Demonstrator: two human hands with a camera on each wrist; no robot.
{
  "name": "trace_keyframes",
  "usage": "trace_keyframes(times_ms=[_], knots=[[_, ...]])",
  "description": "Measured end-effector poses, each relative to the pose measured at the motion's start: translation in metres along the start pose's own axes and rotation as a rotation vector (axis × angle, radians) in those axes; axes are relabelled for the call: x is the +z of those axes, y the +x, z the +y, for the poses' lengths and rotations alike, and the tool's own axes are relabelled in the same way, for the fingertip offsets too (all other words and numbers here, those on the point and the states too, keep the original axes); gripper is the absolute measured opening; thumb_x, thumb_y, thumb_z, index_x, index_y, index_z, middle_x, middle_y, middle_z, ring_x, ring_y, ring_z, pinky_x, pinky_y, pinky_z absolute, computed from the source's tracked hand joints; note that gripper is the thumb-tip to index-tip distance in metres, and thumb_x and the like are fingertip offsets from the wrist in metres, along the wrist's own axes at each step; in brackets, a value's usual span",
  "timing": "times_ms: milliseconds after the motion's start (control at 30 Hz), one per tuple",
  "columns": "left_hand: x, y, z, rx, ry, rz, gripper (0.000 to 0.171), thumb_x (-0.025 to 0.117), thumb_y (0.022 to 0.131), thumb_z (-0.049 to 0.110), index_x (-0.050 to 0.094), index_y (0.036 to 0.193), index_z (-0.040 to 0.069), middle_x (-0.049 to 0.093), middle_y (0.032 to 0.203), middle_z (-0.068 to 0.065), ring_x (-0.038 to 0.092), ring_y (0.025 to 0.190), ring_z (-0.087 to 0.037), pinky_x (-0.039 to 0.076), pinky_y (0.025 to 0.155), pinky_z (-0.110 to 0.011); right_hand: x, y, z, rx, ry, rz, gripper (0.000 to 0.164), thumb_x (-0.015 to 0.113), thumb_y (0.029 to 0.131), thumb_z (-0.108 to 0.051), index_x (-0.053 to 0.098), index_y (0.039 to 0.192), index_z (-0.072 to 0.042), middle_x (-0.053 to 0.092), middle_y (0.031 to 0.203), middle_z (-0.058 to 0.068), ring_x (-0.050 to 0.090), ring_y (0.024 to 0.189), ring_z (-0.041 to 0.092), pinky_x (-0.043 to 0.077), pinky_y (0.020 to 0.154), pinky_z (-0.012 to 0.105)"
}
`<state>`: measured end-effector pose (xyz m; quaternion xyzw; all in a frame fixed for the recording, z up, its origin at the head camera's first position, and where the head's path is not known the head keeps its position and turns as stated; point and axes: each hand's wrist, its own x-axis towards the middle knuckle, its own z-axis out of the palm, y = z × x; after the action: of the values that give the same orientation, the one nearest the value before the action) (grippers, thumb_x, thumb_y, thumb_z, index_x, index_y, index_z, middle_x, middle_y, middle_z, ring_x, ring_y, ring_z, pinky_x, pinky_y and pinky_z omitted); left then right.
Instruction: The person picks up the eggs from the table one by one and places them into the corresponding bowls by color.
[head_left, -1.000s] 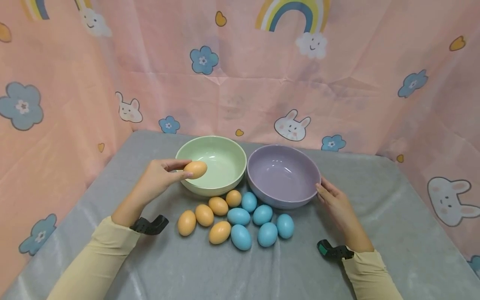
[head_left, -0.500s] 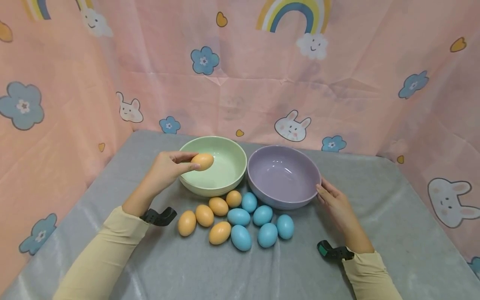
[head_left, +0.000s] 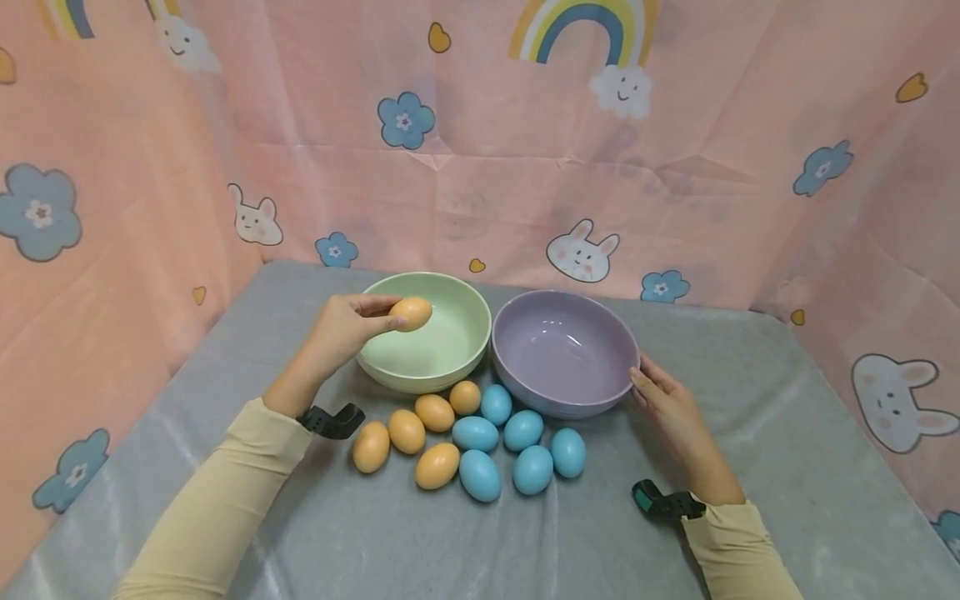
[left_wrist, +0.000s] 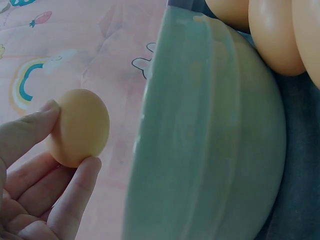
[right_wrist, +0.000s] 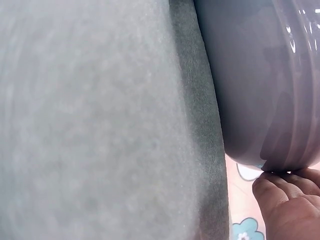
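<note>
Between thumb and fingertips my left hand [head_left: 341, 329] pinches an orange-yellow egg [head_left: 411, 314], held over the left part of the light green bowl [head_left: 472, 358]. The left wrist view shows that egg [left_wrist: 80, 127] beside the outer wall of the green bowl [left_wrist: 200, 130]. No eggs show inside either bowl. My right hand [head_left: 671, 408] rests against the right side of the purple bowl [head_left: 566, 404]. In the right wrist view its extended fingers [right_wrist: 280, 187] touch the outside of the purple bowl [right_wrist: 250, 90]; the thumb is hidden there.
In front of the bowls lie several orange eggs [head_left: 437, 465] and, to their right, several blue eggs [head_left: 533, 469]. The two bowls stand side by side on a grey cloth [head_left: 420, 550]. A pink printed curtain [head_left: 495, 108] closes off the back and sides.
My left hand has carried the orange egg to the right and farther back, from the green bowl's near-left rim to over its inside. The right hand stays at the purple bowl.
</note>
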<state>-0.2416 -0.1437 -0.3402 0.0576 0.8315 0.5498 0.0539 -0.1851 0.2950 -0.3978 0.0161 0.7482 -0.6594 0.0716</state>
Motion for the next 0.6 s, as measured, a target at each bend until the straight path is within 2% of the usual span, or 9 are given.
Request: trace_keyframes(times_ms=[167, 400, 600], knots=[[0.003, 0.008, -0.003, -0.004, -0.017, 0.009, 0.050, 0.079, 0.086, 0.035, 0.068, 0.129, 0.012, 0.068, 0.131, -0.010, 0.059, 0.128, -0.026, 0.045, 0.112, -0.046, 0.000, 0.000, -0.001, 0.011, 0.002, 0.005, 0.069, 0.047, 0.106, -0.029, 0.010, 0.159, -0.003, 0.004, 0.168, 0.011, 0.009, 0.155, 0.024, 0.020, 0.120, 0.033], [0.010, 0.017, -0.006, -0.031, -0.057, 0.001, 0.051, 0.078, 0.087, 0.030, 0.066, 0.131, 0.009, 0.065, 0.134, -0.013, 0.055, 0.132, -0.027, 0.042, 0.114, -0.047, 0.000, -0.001, 0.000, 0.008, 0.007, -0.001, 0.072, 0.048, 0.106, -0.031, 0.009, 0.158, -0.001, 0.004, 0.167, 0.013, 0.009, 0.154, 0.025, 0.023, 0.119, 0.027], [0.015, 0.023, -0.009, -0.045, -0.062, 0.002, 0.049, 0.078, 0.087, 0.030, 0.067, 0.130, 0.008, 0.065, 0.133, -0.013, 0.056, 0.131, -0.028, 0.044, 0.112, -0.047, 0.000, 0.000, 0.000, 0.011, 0.007, -0.003, 0.071, 0.048, 0.106, -0.031, 0.009, 0.158, -0.001, 0.004, 0.167, 0.013, 0.009, 0.154, 0.025, 0.023, 0.119, 0.028]])
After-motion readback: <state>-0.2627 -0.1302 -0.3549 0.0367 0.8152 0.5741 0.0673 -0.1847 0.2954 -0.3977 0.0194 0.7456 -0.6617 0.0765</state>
